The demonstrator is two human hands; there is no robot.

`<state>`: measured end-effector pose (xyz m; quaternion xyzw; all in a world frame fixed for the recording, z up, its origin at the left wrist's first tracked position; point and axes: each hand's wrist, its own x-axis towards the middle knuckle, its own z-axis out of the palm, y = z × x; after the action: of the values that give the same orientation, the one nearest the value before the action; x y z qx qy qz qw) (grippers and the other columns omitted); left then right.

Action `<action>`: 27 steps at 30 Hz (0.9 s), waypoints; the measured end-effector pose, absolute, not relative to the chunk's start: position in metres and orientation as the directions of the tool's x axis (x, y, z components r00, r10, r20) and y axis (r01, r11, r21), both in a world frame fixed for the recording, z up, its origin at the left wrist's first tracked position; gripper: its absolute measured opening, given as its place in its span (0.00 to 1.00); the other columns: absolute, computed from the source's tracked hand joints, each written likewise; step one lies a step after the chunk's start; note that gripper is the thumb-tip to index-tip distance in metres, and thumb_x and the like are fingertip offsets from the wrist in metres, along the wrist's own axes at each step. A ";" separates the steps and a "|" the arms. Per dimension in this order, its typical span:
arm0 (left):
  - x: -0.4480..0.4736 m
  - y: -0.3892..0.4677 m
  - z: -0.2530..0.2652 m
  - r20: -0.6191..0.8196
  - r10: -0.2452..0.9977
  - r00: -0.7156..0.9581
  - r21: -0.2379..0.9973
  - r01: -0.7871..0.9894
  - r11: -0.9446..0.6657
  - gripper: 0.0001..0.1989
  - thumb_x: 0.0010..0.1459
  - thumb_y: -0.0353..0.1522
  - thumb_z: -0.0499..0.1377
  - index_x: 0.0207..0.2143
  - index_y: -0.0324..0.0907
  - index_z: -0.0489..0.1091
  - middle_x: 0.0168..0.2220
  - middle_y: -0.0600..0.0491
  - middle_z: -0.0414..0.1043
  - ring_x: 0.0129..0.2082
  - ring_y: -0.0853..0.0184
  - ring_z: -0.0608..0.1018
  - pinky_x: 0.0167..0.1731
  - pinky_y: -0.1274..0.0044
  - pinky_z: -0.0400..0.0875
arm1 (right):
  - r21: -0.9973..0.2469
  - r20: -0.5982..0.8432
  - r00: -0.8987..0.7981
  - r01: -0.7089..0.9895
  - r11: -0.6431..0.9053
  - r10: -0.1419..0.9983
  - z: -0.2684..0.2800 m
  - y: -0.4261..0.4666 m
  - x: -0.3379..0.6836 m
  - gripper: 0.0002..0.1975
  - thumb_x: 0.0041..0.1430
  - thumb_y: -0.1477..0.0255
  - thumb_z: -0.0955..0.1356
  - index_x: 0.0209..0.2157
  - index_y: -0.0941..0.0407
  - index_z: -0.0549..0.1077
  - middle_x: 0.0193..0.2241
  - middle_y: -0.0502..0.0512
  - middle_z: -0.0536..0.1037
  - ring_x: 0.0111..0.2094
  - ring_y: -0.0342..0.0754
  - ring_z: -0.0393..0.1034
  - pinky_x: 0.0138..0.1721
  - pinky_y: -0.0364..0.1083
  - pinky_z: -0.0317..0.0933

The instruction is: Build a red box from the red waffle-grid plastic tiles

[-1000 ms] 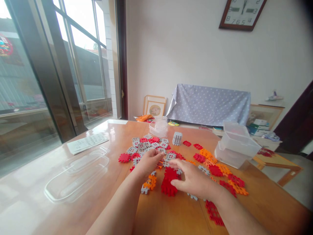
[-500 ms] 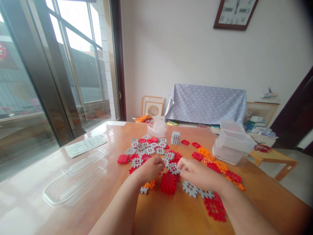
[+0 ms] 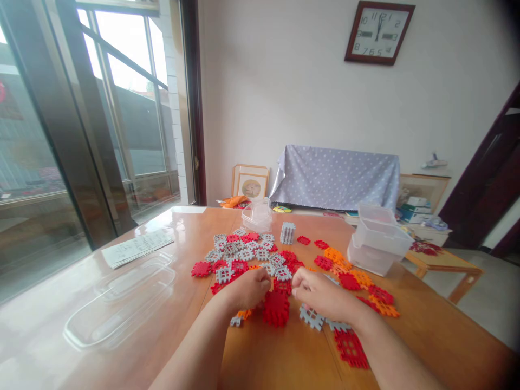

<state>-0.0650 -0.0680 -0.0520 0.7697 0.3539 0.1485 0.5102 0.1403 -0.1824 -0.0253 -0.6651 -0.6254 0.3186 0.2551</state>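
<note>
My left hand (image 3: 252,288) is closed, fingers curled, beside a red block-like stack of toothed plastic tiles (image 3: 276,310). What it holds, if anything, is hidden. My right hand (image 3: 319,291) is closed as well, to the right of that stack, with its fingertips tucked from sight. Between the hands lie a red windowed tile (image 3: 283,286) and a grey windowed tile (image 3: 283,273). Under my right hand sit a grey tile (image 3: 311,318) and, nearer me, a red windowed tile (image 3: 351,349). An orange tile (image 3: 245,314) shows partly beneath my left wrist.
Loose grey and red tiles (image 3: 246,254) spread beyond my hands. A grey upright stack (image 3: 287,233) stands behind. Orange and red tiles (image 3: 363,278) lie right, near clear plastic boxes (image 3: 379,244). At left are clear lids (image 3: 122,303) and paper sheets (image 3: 138,248).
The view has tilted up slightly. A grey tile beside my right fingertips no longer shows at that spot, where a red windowed tile is now visible. Both hands stay closed.
</note>
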 end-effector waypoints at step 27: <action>-0.054 -0.084 -0.045 -0.293 0.673 0.679 0.870 0.482 -0.107 0.07 0.55 0.30 0.55 0.38 0.44 0.62 0.24 0.56 0.69 0.27 0.63 0.80 0.27 0.75 0.74 | -0.819 -0.305 -0.045 0.522 -0.237 0.951 -0.038 -0.181 0.151 0.17 0.60 0.73 0.63 0.51 0.57 0.67 0.26 0.52 0.79 0.27 0.47 0.76 0.27 0.42 0.66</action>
<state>-0.0542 -0.0840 -0.0448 0.7387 0.3908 0.0883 0.5421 0.1513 -0.1807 -0.0379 -0.6477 -0.5689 0.4462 0.2404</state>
